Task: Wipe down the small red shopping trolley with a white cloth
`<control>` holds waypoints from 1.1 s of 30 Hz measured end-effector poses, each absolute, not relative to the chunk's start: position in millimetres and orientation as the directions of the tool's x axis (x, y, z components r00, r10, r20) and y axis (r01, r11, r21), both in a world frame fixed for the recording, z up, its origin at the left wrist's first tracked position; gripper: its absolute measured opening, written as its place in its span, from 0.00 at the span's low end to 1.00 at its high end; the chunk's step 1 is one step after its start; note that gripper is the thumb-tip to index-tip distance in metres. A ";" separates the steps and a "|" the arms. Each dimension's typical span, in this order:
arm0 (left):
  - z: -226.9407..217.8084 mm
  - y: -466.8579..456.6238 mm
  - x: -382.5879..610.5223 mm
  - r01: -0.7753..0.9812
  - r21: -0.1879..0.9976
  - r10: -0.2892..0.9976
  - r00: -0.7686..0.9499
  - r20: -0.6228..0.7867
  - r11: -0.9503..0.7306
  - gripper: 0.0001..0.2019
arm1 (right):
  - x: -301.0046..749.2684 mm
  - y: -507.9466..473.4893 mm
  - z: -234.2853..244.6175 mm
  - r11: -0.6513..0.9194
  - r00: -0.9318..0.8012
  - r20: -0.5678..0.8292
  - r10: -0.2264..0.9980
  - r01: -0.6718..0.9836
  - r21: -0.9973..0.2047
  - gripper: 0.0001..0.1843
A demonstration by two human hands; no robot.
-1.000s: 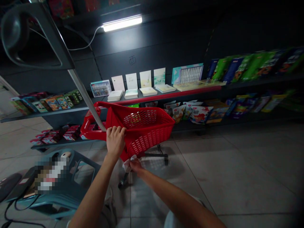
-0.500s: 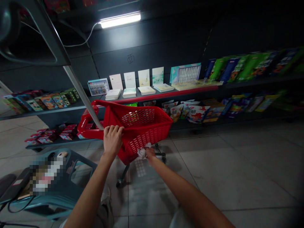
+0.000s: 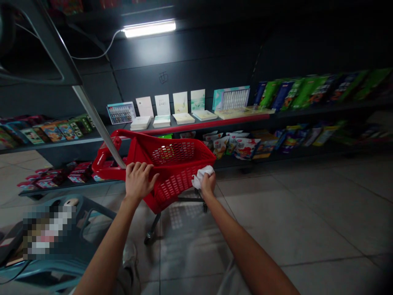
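A small red plastic shopping cart [image 3: 167, 173] stands before me, its basket sides pierced with holes and its handle [image 3: 98, 160] to the left. My left hand [image 3: 138, 180] rests at the basket's near top rim, fingers curled over it and thumb out to the right. Bunched in my right hand [image 3: 209, 184] is a white cloth [image 3: 199, 177], held against the basket's near side towards its right end. The fingertips behind the cloth are hidden. A metal pole [image 3: 95, 123] slants down to the cart between handle and basket.
A dark shelf [image 3: 172, 131] behind the cart carries booklets [image 3: 183, 118], boxed sets [image 3: 235, 98] and snack bags [image 3: 245, 147]. Left of me stands a blue-grey plastic stool [image 3: 92, 229] with things on it, partly blurred out. A lamp [image 3: 150, 28] shines above. Tiled floor [image 3: 276, 229] lies to the right.
My right hand has moved up and to the right along the basket's near side with the white cloth. My left hand stays at the rim, its thumb now further out. The view has shifted slightly.
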State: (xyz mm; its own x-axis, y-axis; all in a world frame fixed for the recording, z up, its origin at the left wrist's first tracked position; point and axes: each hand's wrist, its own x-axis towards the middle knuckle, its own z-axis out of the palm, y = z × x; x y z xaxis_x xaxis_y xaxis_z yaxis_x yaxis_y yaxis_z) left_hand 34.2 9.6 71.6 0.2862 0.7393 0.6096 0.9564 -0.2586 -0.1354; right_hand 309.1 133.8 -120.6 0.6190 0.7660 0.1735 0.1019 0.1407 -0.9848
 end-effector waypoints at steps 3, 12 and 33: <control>71.5 10.2 28.3 0.954 -0.129 0.719 0.289 0.632 -0.270 0.13 | 321.5 126.7 -103.8 0.191 0.687 0.255 0.681 0.170 -0.967 0.29; 70.8 13.0 11.7 0.960 -0.057 0.675 0.235 0.700 -0.274 0.13 | 370.5 108.7 -85.0 0.234 0.714 0.327 0.620 0.230 -0.945 0.28; 56.0 21.7 40.9 0.949 0.163 0.599 0.033 0.800 -0.271 0.12 | 379.4 71.6 -95.6 0.106 0.639 0.153 0.754 0.111 -0.988 0.25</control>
